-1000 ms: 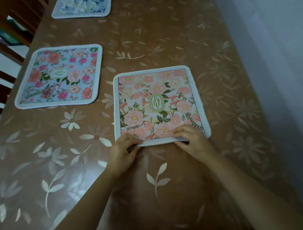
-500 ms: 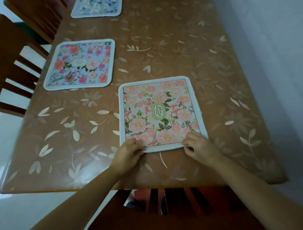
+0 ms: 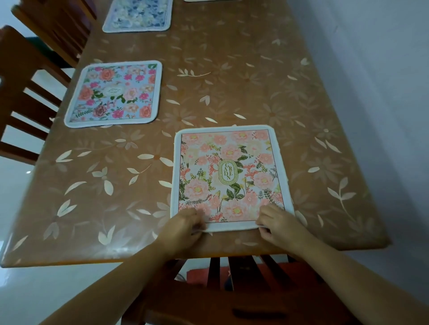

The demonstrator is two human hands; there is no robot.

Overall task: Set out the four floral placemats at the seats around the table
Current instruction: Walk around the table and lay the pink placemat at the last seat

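A pink floral placemat (image 3: 228, 176) with a "GARDEN" oval lies flat near the table's front edge. My left hand (image 3: 185, 226) pinches its near left corner and my right hand (image 3: 277, 221) pinches its near right corner. A blue placemat with pink and red flowers (image 3: 115, 94) lies at the table's left side. Farther back on the left sits a blue and white placemat (image 3: 138, 15). The thin edge of another mat (image 3: 209, 0) shows at the top of the view.
The table (image 3: 232, 76) wears a brown cloth with pale leaf prints. Wooden chairs (image 3: 25, 92) stand along the left side, and another chair (image 3: 243, 292) is tucked in below my arms. A white wall (image 3: 376, 69) runs close along the right.
The pink placemat has slid toward the table's front edge with both hands on its near corners. My view has pulled back, showing the table edge and the chair below.
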